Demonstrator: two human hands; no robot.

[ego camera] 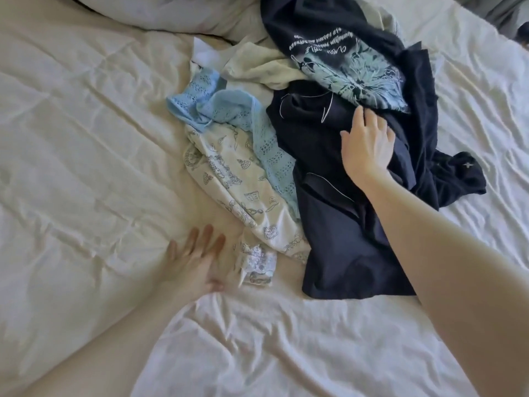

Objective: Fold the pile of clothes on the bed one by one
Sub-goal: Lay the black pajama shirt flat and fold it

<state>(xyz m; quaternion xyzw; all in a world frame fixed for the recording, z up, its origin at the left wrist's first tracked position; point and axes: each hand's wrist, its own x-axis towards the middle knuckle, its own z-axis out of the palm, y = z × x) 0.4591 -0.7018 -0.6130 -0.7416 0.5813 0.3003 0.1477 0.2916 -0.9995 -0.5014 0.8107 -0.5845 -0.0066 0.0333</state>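
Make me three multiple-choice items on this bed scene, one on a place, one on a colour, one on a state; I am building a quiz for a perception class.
1. Where does the right hand lie?
A. on the dark navy garment
B. on the pillow
C. on the bare sheet

2. What colour is the knitted eyelet garment?
A. red
B. light blue
C. black

3. How is the left hand?
A. clenched on a sock
B. pinching the patterned cream garment
C. fingers spread, holding nothing

Key:
1 A, its palm and fingers lie on the navy cloth.
2 B, the open-work knit is pale blue.
3 C, its fingers are straight and apart over the sheet, beside the cream garment.
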